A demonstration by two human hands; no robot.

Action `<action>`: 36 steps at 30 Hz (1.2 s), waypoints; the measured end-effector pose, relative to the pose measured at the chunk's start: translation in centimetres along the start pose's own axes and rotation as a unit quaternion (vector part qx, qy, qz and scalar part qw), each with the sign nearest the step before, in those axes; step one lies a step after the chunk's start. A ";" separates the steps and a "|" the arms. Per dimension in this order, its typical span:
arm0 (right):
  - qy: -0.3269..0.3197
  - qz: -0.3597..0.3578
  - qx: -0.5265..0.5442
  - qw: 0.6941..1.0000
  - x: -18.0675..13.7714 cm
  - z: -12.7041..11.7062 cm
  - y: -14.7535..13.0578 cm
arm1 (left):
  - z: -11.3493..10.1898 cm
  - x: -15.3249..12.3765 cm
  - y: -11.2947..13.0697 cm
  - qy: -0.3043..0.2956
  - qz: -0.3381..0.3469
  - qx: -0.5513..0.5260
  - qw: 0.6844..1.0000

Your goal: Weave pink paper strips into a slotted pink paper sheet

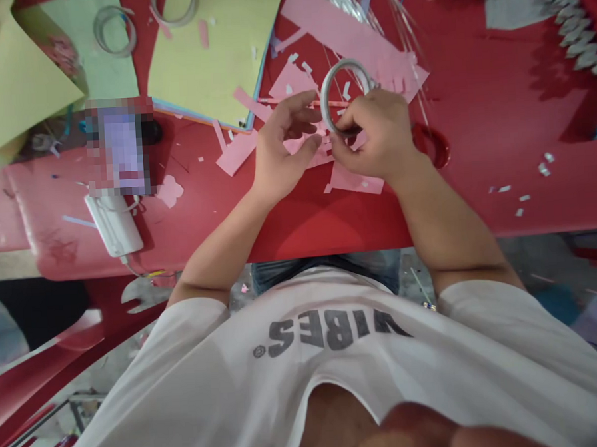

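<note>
Since the thin tape roll (324, 99) seems light and a little soft, it is best held at its rim; the right hand (374, 136) pinches it there above the pink paper scraps (356, 179), while the left hand (284, 147) is half open beside it.

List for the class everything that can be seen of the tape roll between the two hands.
The tape roll is a narrow, whitish, slightly glossy ring with a hollow centre. It stands tilted on edge above scattered pink paper. The right hand pinches its lower part, and the left hand is close beside it. No loose tape end can be made out.
</note>
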State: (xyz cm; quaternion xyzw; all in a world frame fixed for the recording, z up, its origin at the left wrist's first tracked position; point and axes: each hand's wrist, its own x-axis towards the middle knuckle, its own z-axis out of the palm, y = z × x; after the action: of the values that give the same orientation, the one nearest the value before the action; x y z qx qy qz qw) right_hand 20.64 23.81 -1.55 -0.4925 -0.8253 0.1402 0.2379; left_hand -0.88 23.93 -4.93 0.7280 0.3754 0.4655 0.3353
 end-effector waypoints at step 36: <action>0.066 0.039 0.028 0.997 -0.3 -1.2 -0.9 | -2.0 0.1 5.2 -0.066 -0.032 -0.092 0.993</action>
State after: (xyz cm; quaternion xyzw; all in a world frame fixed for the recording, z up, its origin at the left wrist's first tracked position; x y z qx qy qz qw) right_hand 20.74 23.10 -0.20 -0.5261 -0.7836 0.1394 0.2997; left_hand -1.51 21.72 0.14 0.7107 0.3312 0.4378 0.4399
